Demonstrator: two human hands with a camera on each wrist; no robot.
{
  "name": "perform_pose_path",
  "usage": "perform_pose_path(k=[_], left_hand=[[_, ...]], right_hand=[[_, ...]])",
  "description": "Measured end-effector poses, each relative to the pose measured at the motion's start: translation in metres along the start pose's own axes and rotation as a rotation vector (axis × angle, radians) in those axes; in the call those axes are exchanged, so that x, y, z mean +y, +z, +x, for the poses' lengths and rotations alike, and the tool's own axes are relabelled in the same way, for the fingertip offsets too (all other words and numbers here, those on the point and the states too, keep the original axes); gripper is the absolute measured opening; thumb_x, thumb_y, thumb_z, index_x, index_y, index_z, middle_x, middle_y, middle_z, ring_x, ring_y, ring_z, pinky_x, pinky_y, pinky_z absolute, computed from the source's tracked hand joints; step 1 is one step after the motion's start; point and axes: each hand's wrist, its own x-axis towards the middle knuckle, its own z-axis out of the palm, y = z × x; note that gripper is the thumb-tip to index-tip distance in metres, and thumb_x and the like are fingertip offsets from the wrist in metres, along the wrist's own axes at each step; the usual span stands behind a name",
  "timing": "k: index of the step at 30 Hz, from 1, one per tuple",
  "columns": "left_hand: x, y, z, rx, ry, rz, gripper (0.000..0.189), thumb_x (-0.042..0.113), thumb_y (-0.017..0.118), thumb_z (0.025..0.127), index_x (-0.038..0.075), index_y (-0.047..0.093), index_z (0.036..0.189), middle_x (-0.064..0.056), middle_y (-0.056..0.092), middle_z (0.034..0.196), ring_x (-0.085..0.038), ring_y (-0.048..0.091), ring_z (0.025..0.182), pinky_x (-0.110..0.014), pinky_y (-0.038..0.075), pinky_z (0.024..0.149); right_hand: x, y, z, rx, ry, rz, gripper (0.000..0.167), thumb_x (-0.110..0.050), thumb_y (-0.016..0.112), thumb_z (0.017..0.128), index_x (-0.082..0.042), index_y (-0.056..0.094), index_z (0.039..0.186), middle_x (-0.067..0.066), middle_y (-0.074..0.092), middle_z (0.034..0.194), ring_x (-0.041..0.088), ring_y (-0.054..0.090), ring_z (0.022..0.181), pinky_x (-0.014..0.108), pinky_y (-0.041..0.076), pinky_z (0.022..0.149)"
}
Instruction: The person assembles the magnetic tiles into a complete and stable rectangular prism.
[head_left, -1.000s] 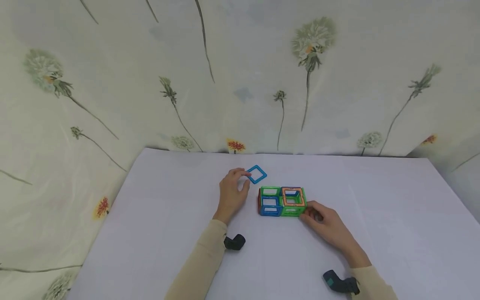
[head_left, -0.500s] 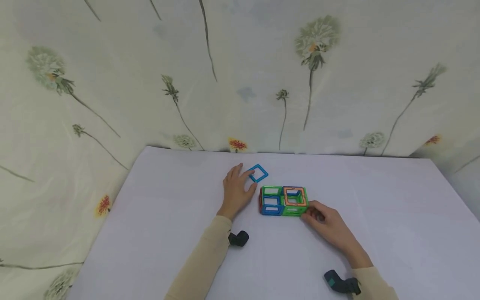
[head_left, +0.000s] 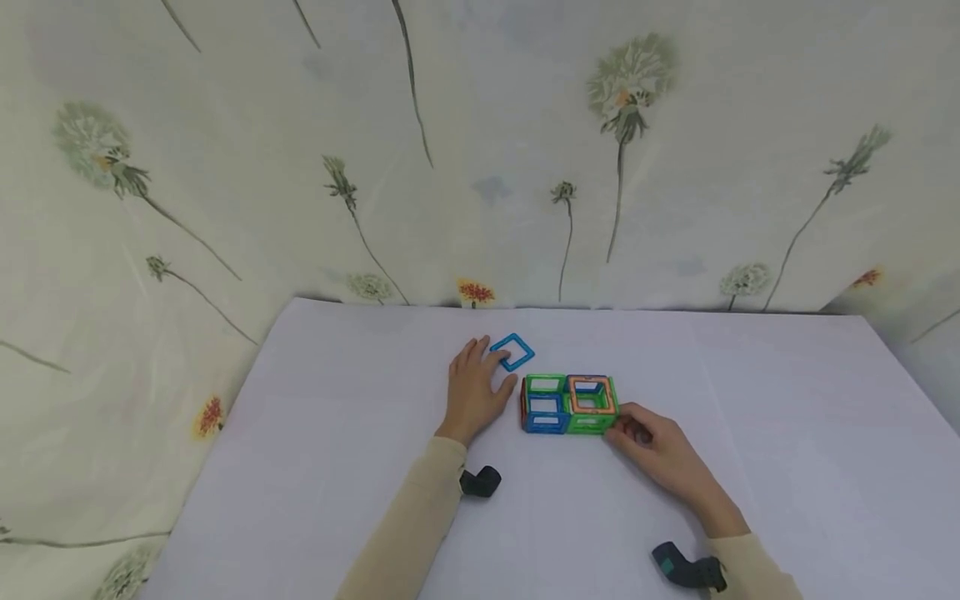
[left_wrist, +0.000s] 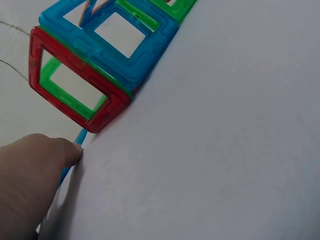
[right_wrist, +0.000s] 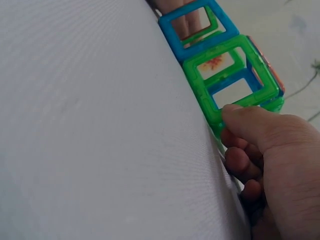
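Observation:
In the head view a double box of magnetic tiles [head_left: 572, 397] stands on the white table, with blue, green, orange and red frames. My right hand [head_left: 663, 446] pinches its near right corner. The right wrist view shows that thumb [right_wrist: 250, 120] on a green tile [right_wrist: 201, 95], other fingers curled below. Behind the box to the left lies a loose blue square magnetic tile [head_left: 524, 343]. My left hand [head_left: 472, 392] reaches over its left side, index finger on the tile and thumb held apart. In the left wrist view the thumb [left_wrist: 55, 152] hides most of it, near the box's red tile [left_wrist: 70, 59].
The white tabletop [head_left: 352, 400] stretches to both sides of the hands. Its far edge meets a hanging cloth [head_left: 480, 242] printed with dandelions. Each wrist wears a small black camera mount, one on the left [head_left: 482, 482] and one on the right [head_left: 686, 569].
My left hand has shifted slightly right, its fingers spreading and its index finger reaching further onto the blue tile. The right hand keeps its pinch on the box, which has stayed put.

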Motion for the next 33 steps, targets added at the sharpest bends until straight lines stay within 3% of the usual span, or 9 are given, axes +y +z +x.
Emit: perform_pose_path(k=[11, 20, 25, 33], left_hand=[[-0.0011, 0.0048, 0.0028, 0.101, -0.021, -0.123, 0.027, 0.033, 0.068, 0.086, 0.016, 0.065, 0.106, -0.003, 0.056, 0.134, -0.024, 0.041, 0.134, -0.048, 0.031, 0.112], [-0.0017, 0.0032, 0.0027, 0.093, -0.05, -0.167, 0.023, 0.029, 0.069, 0.086, 0.015, 0.066, 0.103, -0.003, 0.057, 0.133, -0.023, 0.041, 0.135, -0.045, 0.029, 0.114], [-0.002, 0.0043, -0.0025, 0.088, -0.036, -0.181, 0.02, 0.027, 0.069, 0.086, 0.014, 0.066, 0.102, -0.004, 0.058, 0.132, -0.025, 0.042, 0.135, -0.046, 0.029, 0.113], [-0.0044, -0.0005, 0.0, 0.118, 0.01, -0.218, 0.013, 0.022, 0.068, 0.087, 0.013, 0.067, 0.095, -0.007, 0.06, 0.129, -0.028, 0.044, 0.132, -0.047, 0.03, 0.113]], right_hand=[[0.003, -0.0008, -0.0024, 0.002, 0.021, 0.018, 0.017, -0.024, 0.066, 0.089, -0.022, 0.06, 0.105, -0.008, 0.055, 0.078, 0.004, 0.047, 0.07, 0.019, 0.041, 0.06], [0.0022, 0.0012, -0.0032, 0.01, 0.02, 0.01, 0.015, -0.026, 0.066, 0.089, -0.022, 0.061, 0.103, -0.007, 0.054, 0.077, 0.005, 0.046, 0.07, 0.019, 0.04, 0.059], [-0.001, 0.0019, -0.0093, -0.015, 0.08, 0.031, 0.017, -0.03, 0.065, 0.089, -0.025, 0.06, 0.104, -0.008, 0.055, 0.079, 0.005, 0.048, 0.072, 0.019, 0.042, 0.061], [-0.0009, 0.0027, -0.0044, 0.013, 0.041, 0.023, 0.018, -0.026, 0.067, 0.088, -0.026, 0.06, 0.104, -0.009, 0.055, 0.078, 0.005, 0.049, 0.071, 0.019, 0.042, 0.061]])
